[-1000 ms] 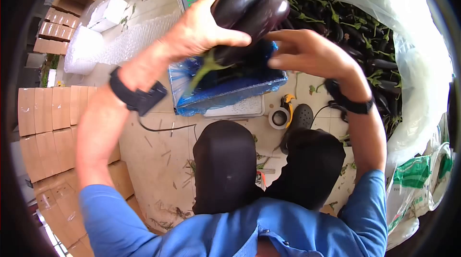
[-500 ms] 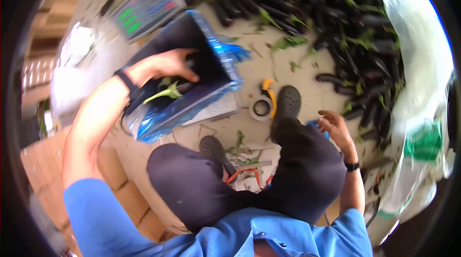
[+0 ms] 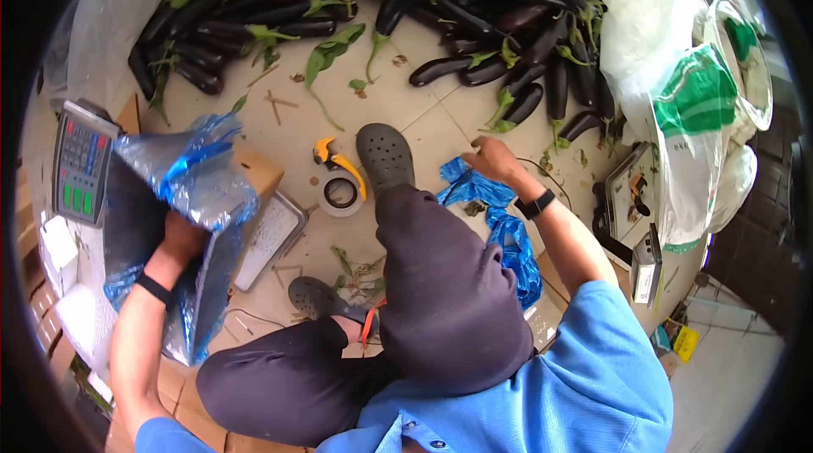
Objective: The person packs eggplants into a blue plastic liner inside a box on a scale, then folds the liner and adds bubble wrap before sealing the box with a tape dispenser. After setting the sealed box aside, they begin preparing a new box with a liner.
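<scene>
My left hand (image 3: pixel 182 237) reaches down into a box lined with a blue plastic bag (image 3: pixel 207 174). Its fingers are hidden in the dark inside, so what they touch cannot be seen. On the other side of my raised knee, my right hand (image 3: pixel 498 161) has its fingers bent against a crumpled blue plastic bag (image 3: pixel 517 258), which trails down beside my leg. The grip looks closed on the bag's upper end. A large heap of eggplants (image 3: pixel 500 17) with green stems spreads over the floor ahead, beyond both hands.
A digital scale's display (image 3: pixel 80 165) stands left of the box, and its metal platform (image 3: pixel 273 241) shows on the right. A tape roll (image 3: pixel 341 193) and a yellow tool (image 3: pixel 326 152) lie by my shoe (image 3: pixel 385 155). Clear plastic sheeting (image 3: pixel 635 21) edges the heap.
My view has swung to the right. My left hand has sunk deeper into the box, where an eggplant showed before. More of the blue bag by my right hand is visible now.
</scene>
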Available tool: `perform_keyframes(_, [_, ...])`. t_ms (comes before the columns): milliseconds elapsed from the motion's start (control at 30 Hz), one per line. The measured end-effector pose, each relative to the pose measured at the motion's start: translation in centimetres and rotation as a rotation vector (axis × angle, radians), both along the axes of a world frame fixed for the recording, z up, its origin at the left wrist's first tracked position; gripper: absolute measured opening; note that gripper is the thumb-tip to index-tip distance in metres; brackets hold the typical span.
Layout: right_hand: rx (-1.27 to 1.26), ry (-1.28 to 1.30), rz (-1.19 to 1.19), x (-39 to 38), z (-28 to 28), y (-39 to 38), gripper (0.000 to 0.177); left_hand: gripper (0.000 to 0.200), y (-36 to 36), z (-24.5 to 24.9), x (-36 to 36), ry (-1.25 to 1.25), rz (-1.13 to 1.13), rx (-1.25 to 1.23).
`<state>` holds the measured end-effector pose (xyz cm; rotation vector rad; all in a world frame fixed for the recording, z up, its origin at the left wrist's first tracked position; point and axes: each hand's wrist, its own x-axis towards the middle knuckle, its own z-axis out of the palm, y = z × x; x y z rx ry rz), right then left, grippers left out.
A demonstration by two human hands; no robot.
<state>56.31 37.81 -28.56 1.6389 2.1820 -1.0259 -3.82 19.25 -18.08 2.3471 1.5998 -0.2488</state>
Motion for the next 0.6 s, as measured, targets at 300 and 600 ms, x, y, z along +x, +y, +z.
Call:
perform_keyframes(300, [-0.047, 0.514, -1.221, -2.1, -9.7, 13.2, 0.039, 0.041, 1.6, 4.8, -1.3, -0.282, 0.278, -0.488])
perform_keyframes(600, [0.153, 0.199, -1.159, -0.4, -5.9, 12.0, 0.052, 0.044, 5.0, 18.2, -0.4, -0.541, 0.855, -0.626])
